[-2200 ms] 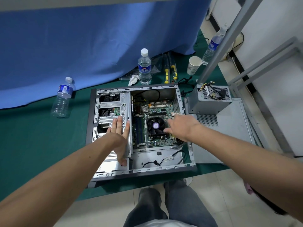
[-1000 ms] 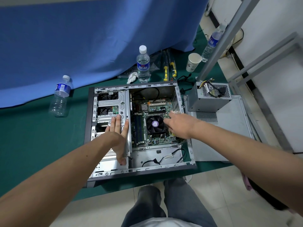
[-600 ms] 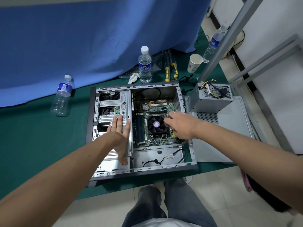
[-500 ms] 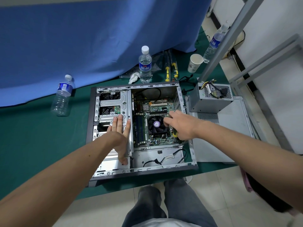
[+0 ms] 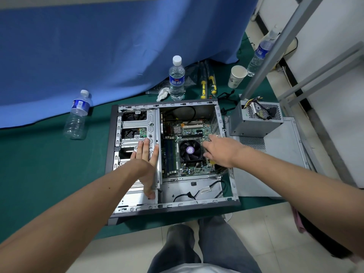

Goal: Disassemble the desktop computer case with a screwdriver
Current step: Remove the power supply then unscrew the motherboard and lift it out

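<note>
I see the open computer case (image 5: 169, 154) lying centre; left hand (image 5: 145, 164) presses flat, fingers straight, on the drive cage (image 5: 137, 142) at 9 o'clock; right hand (image 5: 220, 152) curls over the motherboard (image 5: 189, 133) at 3 o'clock — a yellow sliver beneath, its grip hidden; I cannot tell.

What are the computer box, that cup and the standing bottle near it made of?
Computer case: looks like bare sheet metal, dull grey, with stamped slots and folded edges.
Cup: probably paper, matte white with a faint print and a rolled rim.
Bottle: clear plastic, see-through and ribbed, with a blue label and white cap.
</note>
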{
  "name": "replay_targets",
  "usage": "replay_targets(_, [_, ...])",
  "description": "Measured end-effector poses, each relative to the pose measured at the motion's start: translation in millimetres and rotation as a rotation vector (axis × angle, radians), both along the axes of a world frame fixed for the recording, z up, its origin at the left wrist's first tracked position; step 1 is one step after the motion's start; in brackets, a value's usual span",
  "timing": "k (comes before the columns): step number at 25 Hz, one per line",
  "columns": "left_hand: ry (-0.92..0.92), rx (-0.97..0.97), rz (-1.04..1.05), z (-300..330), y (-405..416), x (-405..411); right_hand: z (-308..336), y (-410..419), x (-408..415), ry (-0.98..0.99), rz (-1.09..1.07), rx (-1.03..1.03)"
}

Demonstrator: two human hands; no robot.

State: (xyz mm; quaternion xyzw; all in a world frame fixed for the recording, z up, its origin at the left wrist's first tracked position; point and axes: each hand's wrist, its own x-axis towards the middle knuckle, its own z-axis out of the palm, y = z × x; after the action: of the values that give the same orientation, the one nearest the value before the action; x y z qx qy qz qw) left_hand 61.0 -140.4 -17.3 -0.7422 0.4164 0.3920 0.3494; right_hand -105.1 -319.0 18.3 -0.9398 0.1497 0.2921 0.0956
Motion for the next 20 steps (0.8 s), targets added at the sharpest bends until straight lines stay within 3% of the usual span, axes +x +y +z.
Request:
replay_targets(4, [-0.002,0.002,0.002,0.6,-0.5,-0.6,2.9,-5.6,1.6,-0.002,0.038,0.092])
replay_targets(8, [0.006,0.002,-0.008,3.3,-0.8,-1.6,1.2,-2.6,1.1,0.052,0.005,-0.047])
replay_targets(20, [0.003,0.004,-0.014,2.0,-1.0,-0.5,2.7,-4.2,1.3,0.036,0.067,-0.028])
